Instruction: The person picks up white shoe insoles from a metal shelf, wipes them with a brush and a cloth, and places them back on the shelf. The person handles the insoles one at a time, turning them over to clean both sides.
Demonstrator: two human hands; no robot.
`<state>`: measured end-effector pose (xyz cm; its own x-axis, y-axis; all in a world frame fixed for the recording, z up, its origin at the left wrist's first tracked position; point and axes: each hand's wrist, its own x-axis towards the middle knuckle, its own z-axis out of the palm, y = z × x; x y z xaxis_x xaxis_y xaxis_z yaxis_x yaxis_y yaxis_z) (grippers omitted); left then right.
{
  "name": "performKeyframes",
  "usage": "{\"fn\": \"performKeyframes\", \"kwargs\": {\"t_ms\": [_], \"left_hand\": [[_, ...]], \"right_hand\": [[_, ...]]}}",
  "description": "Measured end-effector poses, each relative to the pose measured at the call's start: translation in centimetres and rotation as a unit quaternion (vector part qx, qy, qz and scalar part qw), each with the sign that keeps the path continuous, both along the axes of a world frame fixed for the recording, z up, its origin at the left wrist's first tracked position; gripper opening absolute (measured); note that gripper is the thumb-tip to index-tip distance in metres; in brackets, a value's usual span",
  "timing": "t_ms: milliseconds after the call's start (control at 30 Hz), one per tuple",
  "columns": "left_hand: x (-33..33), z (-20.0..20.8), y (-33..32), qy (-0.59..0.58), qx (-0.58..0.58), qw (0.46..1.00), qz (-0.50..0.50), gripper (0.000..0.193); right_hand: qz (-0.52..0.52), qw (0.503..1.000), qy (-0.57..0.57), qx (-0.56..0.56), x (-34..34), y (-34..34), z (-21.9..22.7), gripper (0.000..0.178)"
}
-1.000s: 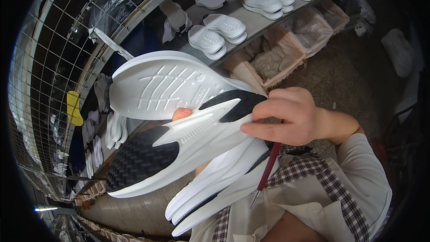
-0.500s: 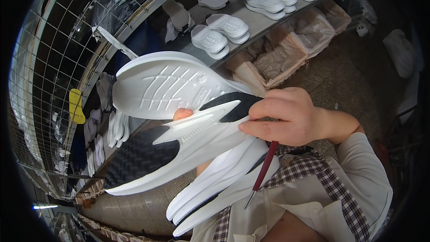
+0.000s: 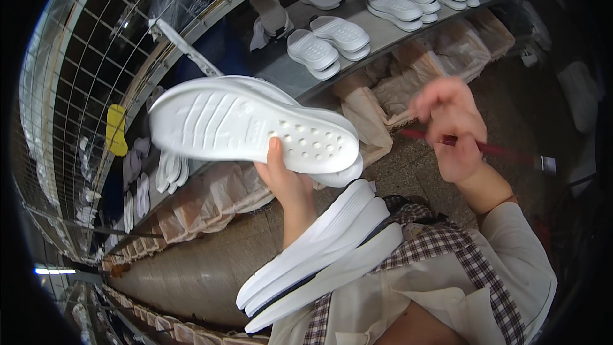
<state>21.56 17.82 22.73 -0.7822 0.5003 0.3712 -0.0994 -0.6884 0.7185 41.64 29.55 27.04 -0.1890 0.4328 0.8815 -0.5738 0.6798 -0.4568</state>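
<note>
Step in hand: I judge this to be the handling of a white sole (image 3: pixel 255 124), with brush work attached to it. The sole is raised in front of the body, ribbed and dotted face toward my camera, a second sole pressed against its back.

Left hand (image 3: pixel 287 188): pinching the pair at the heel end, thumb flat near the dotted area; the fingers are hidden behind. Right hand (image 3: pixel 450 131): curled around a red-handled brush (image 3: pixel 495 150), clear of the sole. Blur prevents me from reading its exact finger placement. I see no contact between brush and sole.

Next move, in my judgement: brush work would call for a firm left pinch, the chosen edge turned outward and the brush tip directed inward. Caution: the loose stack of soles (image 3: pixel 306 259) slants close to the apron (image 3: pixel 440 243); I cannot tell what supports it.

Surface: a grey shelf (image 3: pixel 355 10) bears paired white soles (image 3: pixel 313 51). Lined bins (image 3: pixel 370 115) stand below it.

Room: wire mesh at left, a yellow insole (image 3: pixel 116 130) against it; worn floor (image 3: pixel 191 287) beneath.
</note>
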Motion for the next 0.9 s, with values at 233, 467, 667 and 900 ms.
{"fn": "performKeyframes", "kwargs": {"t_ms": [233,467,667,900], "left_hand": [[0.8,-0.6,-0.3,-0.006,-0.071,0.995,0.074,0.052],[0.5,-1.7,-2.3,0.009,-0.108,0.984,0.139,0.049],[-0.8,-2.3,-5.2,-0.041,-0.102,0.981,0.162,0.050],[-4.6,-3.0,-8.1,-0.100,-0.051,0.973,0.202,0.050]], "right_hand": [[-0.084,0.970,-0.118,0.193,-3.8,-0.3,-1.7,0.012],[-0.102,0.961,-0.151,0.208,-8.9,-1.8,-2.9,0.017],[-0.061,0.953,-0.202,0.217,-8.9,-3.1,-4.6,0.019],[0.142,0.940,-0.304,-0.066,-12.5,-3.6,-6.9,0.025]]}}
